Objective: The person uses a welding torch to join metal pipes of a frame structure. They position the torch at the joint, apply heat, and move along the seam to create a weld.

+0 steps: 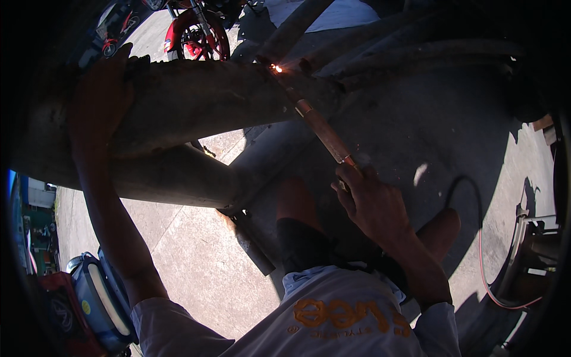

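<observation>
right hand [376, 199] is clamped on the torch [324, 134], sparks [277, 69] at the far edge of the big pipe [196, 98]; left hand [100, 95] at its left, can't tell if gripping; I'd go slow, 1 even tip gap

Outdoor metalworking spot, apparently an open-air workshop or repair yard. Bright sunlight and hard shadows fall across bare concrete ground [178, 244]. Thick grey pipes [196, 98] span the space, and a copper-coloured torch [324, 137] meets them at a glowing orange point [277, 68] with small sparks. A thin hose [483, 262] curves along the right side. At the top stands 1 red motorcycle [202, 35].
</observation>
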The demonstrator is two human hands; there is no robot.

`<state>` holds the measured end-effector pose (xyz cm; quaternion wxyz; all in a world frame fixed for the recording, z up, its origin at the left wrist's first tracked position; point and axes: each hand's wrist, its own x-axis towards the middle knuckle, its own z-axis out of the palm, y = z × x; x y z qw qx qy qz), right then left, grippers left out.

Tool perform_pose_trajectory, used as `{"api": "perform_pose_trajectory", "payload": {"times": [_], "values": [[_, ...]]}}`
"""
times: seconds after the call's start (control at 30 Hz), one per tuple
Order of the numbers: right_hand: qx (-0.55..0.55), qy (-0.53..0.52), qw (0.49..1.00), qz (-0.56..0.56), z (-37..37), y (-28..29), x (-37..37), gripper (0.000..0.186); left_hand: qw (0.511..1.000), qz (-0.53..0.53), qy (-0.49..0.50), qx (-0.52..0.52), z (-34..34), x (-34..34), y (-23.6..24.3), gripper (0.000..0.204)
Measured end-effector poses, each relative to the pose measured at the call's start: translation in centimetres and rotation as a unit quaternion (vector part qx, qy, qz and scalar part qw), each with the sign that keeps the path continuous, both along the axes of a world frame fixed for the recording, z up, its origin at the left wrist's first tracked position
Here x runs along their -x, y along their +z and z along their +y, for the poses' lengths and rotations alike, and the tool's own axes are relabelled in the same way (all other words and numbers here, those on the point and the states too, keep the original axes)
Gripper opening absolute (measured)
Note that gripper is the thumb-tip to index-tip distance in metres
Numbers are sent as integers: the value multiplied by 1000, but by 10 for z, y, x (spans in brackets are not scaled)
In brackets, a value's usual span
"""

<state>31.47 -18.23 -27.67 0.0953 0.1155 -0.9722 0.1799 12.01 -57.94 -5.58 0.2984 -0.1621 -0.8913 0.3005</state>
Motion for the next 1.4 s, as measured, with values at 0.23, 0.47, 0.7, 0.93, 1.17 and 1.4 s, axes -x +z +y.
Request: {"api": "perform_pose_trajectory", "payload": {"times": [0.23, 0.47, 0.7, 0.93, 1.17, 1.4], "values": [[5, -2, 1000, 4, -6, 7, -3, 32, 1000, -1, 6, 8, 1, -5, 1, 57], [28, -4, 1000, 0, -17, 20, -6, 27, 1000, 16, -25, 11, -1, -4, -1, 52], [22, -14, 1000, 11, -27, 23, -9, 26, 1000, 2, -27, 0, -3, -1, 2, 50], [8, -13, 1000, 14, -30, 22, -8, 28, 999, -20, 39, -2, 2, -2, 2, 58], [6, -6, 1000, 3, -30, 20, -7, 30, 1000, 3, -19, 9, -4, -2, 0, 52], [9, -7, 1000, -8, -31, 24, -7, 33, 1000, 4, -23, 0, -7, 2, 0, 51]]}}
